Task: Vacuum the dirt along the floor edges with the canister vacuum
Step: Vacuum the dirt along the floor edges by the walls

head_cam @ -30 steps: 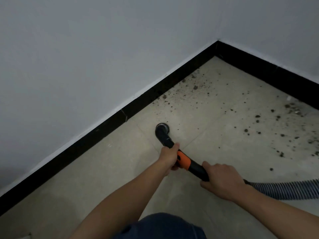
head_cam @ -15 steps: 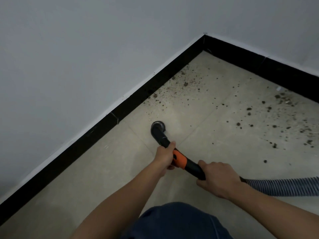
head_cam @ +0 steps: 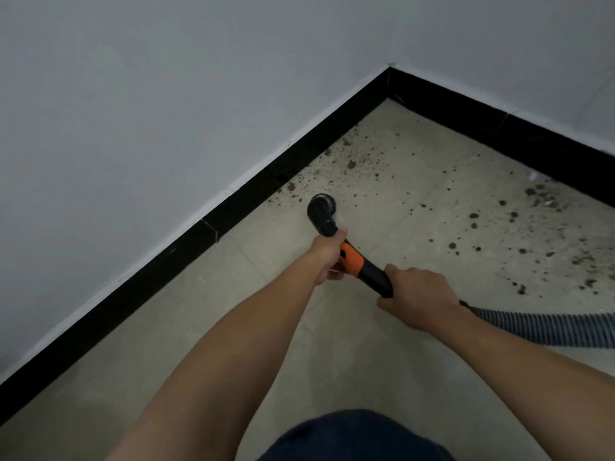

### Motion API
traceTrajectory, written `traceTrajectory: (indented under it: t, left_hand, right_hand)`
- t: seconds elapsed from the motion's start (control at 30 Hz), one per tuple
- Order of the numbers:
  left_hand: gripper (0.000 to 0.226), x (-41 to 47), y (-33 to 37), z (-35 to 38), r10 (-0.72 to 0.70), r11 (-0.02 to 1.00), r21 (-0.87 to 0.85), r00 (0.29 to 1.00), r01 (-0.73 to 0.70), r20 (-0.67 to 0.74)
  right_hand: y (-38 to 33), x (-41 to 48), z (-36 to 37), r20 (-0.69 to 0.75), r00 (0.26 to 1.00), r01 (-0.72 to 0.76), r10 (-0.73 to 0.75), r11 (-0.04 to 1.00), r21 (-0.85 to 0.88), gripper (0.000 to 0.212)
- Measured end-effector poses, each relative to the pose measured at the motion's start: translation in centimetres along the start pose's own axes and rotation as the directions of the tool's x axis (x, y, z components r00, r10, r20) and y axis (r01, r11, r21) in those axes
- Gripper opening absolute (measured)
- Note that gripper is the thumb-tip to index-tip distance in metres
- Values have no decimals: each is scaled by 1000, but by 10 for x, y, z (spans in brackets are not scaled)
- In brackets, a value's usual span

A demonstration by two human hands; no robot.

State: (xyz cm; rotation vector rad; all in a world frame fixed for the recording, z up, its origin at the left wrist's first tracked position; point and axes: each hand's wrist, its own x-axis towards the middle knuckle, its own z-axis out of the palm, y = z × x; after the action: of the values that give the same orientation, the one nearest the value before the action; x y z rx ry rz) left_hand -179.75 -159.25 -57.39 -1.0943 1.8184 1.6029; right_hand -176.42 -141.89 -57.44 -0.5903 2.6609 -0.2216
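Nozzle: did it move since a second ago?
Yes. The nozzle has slid along the wall, away from the skirting seam and toward the corner, into the dirt.

Left hand: bare, thumb and knuckles in view.
Right hand: bare, back and knuckles in view.
Left forearm: bare along its whole visible length.
Right forearm: bare likewise.
Cloth: dark blue, plain, rounded outline at bottom edge; garment type unclear.
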Motion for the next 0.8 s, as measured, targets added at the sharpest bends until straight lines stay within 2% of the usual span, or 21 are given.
traceTrajectory:
  t: [0.13, 0.23, 0.37, 0.47, 0.63, 0.8]
  left_hand:
    - [51, -18, -1, -4, -78, 997, 3, 997, 78, 11]
    - [52, -16, -15, -32, -120, 993, -19, 992, 120, -36]
    - [49, -2, -28, -71, -109, 993, -63, 985, 101, -132]
    - [49, 15, -19, -81, -88, 996, -48, 985, 81, -151]
    - [48, 43, 23, -58, -19, 1000, -22, 997, 17, -78]
    - [49, 52, 49, -28, -10, 999, -46, 999, 8, -31]
  right_hand:
    - [4, -10, -20, 84, 995, 60, -57, 998, -33, 36]
    - [-13, -2, -18, 133, 981, 145, -144, 989, 4, 36]
    - [-43, 24, -1, 139, 965, 223, -224, 975, 24, 37]
    - [-53, 39, 7, 132, 971, 196, -201, 979, 47, 34]
    - [-33, 61, -6, 64, 994, 81, -84, 995, 54, 27]
    - [-4, 73, -25, 22, 999, 39, -38, 998, -39, 29]
